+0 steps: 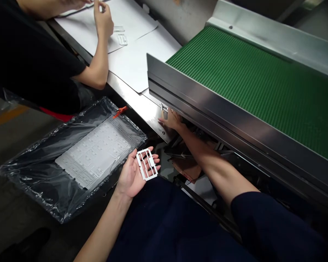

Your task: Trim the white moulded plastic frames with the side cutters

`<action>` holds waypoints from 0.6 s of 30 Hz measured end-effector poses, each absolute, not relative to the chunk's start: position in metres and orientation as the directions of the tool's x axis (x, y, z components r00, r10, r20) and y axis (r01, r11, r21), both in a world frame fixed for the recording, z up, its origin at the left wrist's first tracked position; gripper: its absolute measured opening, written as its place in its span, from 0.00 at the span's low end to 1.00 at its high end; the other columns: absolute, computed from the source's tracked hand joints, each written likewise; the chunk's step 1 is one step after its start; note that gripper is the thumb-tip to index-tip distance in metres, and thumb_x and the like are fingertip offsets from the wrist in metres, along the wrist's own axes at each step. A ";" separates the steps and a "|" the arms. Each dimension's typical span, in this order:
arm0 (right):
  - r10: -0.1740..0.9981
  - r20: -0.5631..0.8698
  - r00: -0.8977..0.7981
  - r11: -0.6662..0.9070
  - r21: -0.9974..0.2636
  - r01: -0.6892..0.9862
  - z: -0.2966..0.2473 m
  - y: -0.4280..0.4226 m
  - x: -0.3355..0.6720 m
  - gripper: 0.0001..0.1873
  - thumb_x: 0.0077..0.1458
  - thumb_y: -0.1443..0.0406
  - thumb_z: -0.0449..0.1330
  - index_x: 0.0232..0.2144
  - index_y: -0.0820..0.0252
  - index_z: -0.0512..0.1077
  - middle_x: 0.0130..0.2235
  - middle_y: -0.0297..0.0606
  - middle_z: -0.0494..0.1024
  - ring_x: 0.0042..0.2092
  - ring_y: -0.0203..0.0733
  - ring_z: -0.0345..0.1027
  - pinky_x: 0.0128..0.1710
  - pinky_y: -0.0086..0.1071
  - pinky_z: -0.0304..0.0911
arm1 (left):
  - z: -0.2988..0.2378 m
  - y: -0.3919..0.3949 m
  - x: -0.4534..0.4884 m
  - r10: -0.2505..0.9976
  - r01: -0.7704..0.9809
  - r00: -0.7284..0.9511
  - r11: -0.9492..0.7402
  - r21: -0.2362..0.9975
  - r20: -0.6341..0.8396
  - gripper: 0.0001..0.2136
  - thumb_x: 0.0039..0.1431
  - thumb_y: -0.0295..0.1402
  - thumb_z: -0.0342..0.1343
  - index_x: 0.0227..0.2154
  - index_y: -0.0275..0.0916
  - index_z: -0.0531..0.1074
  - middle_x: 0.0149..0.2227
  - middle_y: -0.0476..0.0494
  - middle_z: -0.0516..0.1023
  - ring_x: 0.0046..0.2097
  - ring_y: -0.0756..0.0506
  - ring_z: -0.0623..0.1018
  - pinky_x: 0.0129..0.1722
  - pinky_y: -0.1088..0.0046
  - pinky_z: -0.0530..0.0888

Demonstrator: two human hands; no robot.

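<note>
My left hand (135, 171) lies palm up over my lap, and a small white plastic frame part (147, 164) rests across its fingers, which curl lightly under it. My right hand (171, 120) reaches forward under the steel edge of the conveyor, fingers against the metal table rim; its fingertips are partly hidden by the conveyor frame. A black tray lined with clear plastic film (38, 171) lies to my left and holds a flat layer of several white parts (95, 153).
A green conveyor belt (262, 83) in a steel frame crosses the right side. A co-worker in a black shirt (30, 54) sits at the left, a hand (103, 20) over white sheets (136, 54) on the metal table. An orange clip (120, 111) sits at the tray's far edge.
</note>
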State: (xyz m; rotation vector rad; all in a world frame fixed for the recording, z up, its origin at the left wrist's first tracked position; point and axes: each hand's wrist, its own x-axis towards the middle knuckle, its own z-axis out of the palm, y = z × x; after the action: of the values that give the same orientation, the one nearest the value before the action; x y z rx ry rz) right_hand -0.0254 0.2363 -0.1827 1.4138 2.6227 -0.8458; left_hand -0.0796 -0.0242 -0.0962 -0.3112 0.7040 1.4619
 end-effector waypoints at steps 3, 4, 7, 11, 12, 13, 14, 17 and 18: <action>0.781 -0.309 -0.542 0.397 -0.424 0.814 -0.190 0.242 -0.039 0.34 0.47 0.56 0.63 0.51 0.70 0.59 0.53 0.58 0.62 0.57 0.61 0.52 0.55 0.50 0.45 | -0.101 -0.028 -0.087 0.789 -0.972 -0.068 0.086 0.218 -0.611 0.20 0.64 0.39 0.41 0.51 0.31 0.66 0.40 0.34 0.76 0.43 0.42 0.76 0.49 0.55 0.71; 0.791 -0.313 -0.526 0.381 -0.422 0.823 -0.191 0.242 -0.042 0.33 0.47 0.57 0.64 0.50 0.70 0.59 0.53 0.58 0.62 0.57 0.61 0.52 0.55 0.50 0.46 | -0.103 -0.029 -0.089 0.786 -0.973 -0.073 0.080 0.217 -0.614 0.20 0.64 0.38 0.41 0.52 0.31 0.66 0.40 0.34 0.76 0.43 0.42 0.76 0.49 0.55 0.71; 0.820 -0.320 -0.474 0.318 -0.434 0.843 -0.193 0.241 -0.049 0.29 0.46 0.60 0.64 0.47 0.70 0.61 0.51 0.58 0.63 0.56 0.62 0.52 0.54 0.50 0.47 | -0.105 -0.030 -0.095 0.774 -0.974 -0.081 0.073 0.215 -0.628 0.20 0.64 0.38 0.41 0.52 0.30 0.66 0.40 0.34 0.76 0.42 0.42 0.76 0.48 0.56 0.71; 0.835 -0.344 -0.430 0.216 -0.514 0.830 -0.186 0.237 -0.051 0.22 0.42 0.66 0.65 0.41 0.68 0.65 0.46 0.54 0.67 0.54 0.60 0.55 0.51 0.45 0.52 | -0.106 -0.030 -0.101 0.767 -0.976 -0.071 0.078 0.203 -0.637 0.20 0.64 0.37 0.40 0.51 0.30 0.67 0.39 0.34 0.77 0.42 0.42 0.76 0.47 0.57 0.72; 0.831 -0.354 -0.429 0.187 -0.548 0.815 -0.182 0.234 -0.049 0.20 0.42 0.66 0.65 0.39 0.67 0.66 0.45 0.52 0.69 0.53 0.59 0.56 0.50 0.44 0.54 | -0.107 -0.030 -0.102 0.768 -0.976 -0.068 0.080 0.201 -0.637 0.20 0.64 0.37 0.40 0.50 0.30 0.67 0.39 0.34 0.77 0.42 0.42 0.76 0.47 0.57 0.72; 0.822 -0.369 -0.434 0.155 -0.587 0.794 -0.178 0.230 -0.046 0.18 0.42 0.65 0.64 0.36 0.67 0.67 0.42 0.50 0.70 0.52 0.57 0.58 0.49 0.42 0.56 | -0.107 -0.030 -0.103 0.770 -0.976 -0.064 0.083 0.200 -0.635 0.19 0.64 0.37 0.40 0.50 0.30 0.67 0.39 0.35 0.77 0.42 0.42 0.76 0.47 0.57 0.72; 0.807 -0.389 -0.444 0.118 -0.631 0.767 -0.174 0.224 -0.040 0.16 0.43 0.63 0.63 0.34 0.66 0.68 0.40 0.47 0.71 0.49 0.55 0.61 0.47 0.40 0.58 | -0.107 -0.030 -0.104 0.772 -0.976 -0.061 0.087 0.200 -0.632 0.19 0.64 0.37 0.40 0.50 0.30 0.67 0.38 0.35 0.77 0.41 0.42 0.76 0.46 0.57 0.73; 0.728 -0.461 -0.507 -0.039 -0.766 0.642 -0.159 0.198 -0.013 0.19 0.49 0.54 0.56 0.36 0.64 0.69 0.36 0.41 0.73 0.43 0.46 0.67 0.40 0.33 0.63 | -0.105 -0.030 -0.104 0.775 -0.974 -0.043 0.109 0.200 -0.630 0.19 0.64 0.37 0.40 0.50 0.30 0.67 0.38 0.34 0.77 0.41 0.41 0.77 0.45 0.57 0.73; 0.694 -0.484 -0.533 -0.100 -0.798 0.594 -0.153 0.187 0.000 0.21 0.51 0.53 0.53 0.40 0.62 0.69 0.38 0.40 0.74 0.42 0.43 0.68 0.38 0.32 0.64 | -0.105 -0.029 -0.104 0.777 -0.973 -0.034 0.119 0.199 -0.629 0.19 0.64 0.37 0.40 0.50 0.30 0.67 0.38 0.34 0.77 0.41 0.41 0.77 0.45 0.57 0.73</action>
State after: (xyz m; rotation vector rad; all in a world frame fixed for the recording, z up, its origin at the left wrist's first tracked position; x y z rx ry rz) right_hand 0.0002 0.1866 -0.1532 1.5562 2.1641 -1.8249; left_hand -0.1036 -0.0293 -0.1048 -0.3482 0.7115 1.4504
